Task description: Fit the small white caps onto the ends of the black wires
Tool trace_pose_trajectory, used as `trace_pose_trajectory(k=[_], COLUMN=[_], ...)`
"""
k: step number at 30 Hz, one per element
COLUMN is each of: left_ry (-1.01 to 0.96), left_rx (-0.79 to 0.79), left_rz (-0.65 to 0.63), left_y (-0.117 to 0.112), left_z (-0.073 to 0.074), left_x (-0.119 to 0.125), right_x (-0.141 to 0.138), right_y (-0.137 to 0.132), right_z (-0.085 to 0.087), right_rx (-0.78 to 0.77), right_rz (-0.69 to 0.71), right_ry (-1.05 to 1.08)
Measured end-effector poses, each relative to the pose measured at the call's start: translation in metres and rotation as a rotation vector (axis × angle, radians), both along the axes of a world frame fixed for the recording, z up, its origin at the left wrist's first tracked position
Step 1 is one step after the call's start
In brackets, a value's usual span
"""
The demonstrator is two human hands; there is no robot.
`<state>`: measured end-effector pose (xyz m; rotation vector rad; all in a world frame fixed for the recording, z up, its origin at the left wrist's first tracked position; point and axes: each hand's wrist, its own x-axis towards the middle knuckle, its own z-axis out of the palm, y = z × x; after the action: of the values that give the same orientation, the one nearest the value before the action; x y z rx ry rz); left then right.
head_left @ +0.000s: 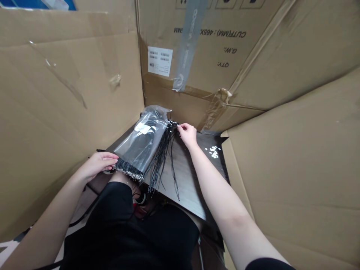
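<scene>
A clear plastic bag [143, 140] with a small white label lies across the dark wooden tabletop [187, 180], packed with black wires. Their crimped metal ends [128, 171] stick out of the bag's lower opening, and my left hand [99, 165] grips the bag just beside them. A loose bundle of thin black wires [164, 157] runs out past the bag's far side. My right hand [187, 135] pinches the top of that bundle between fingers and thumb, and the rest hangs down over the tabletop.
Large brown cardboard carton panels [64, 97] wall off the left, back and right of the tabletop. Small white bits [214, 152] lie at the table's far right. Black clothing covers my lap [118, 221] below the table's near edge.
</scene>
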<state>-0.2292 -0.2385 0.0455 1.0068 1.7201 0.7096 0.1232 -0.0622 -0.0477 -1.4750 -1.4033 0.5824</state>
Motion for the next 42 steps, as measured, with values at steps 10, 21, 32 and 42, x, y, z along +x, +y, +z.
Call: trace_pose_trajectory(k=[10,21,32,42], left_ry=[0.084,0.036,0.288,0.070], left_rx=[-0.002,-0.069,0.139,-0.001], left_rz=[-0.206,-0.067,-0.211,-0.293], left_y=[0.013,0.001,-0.054,-0.059], left_z=[0.007,0.001,0.015,-0.006], left_x=[-0.007,-0.015,-0.039,-0.024], right_x=[0.000,-0.006,-0.010,-0.042], right_y=[-0.004,-0.008,-0.011,-0.038], right_z=[0.000,0.002,0.007,0.034], right_rx=[-0.084,0.003,0.118,0.260], right_rz=[-0.010,-0.033,-0.009,0.209], right_ry=[0.064,-0.107,-0.291,-0.385])
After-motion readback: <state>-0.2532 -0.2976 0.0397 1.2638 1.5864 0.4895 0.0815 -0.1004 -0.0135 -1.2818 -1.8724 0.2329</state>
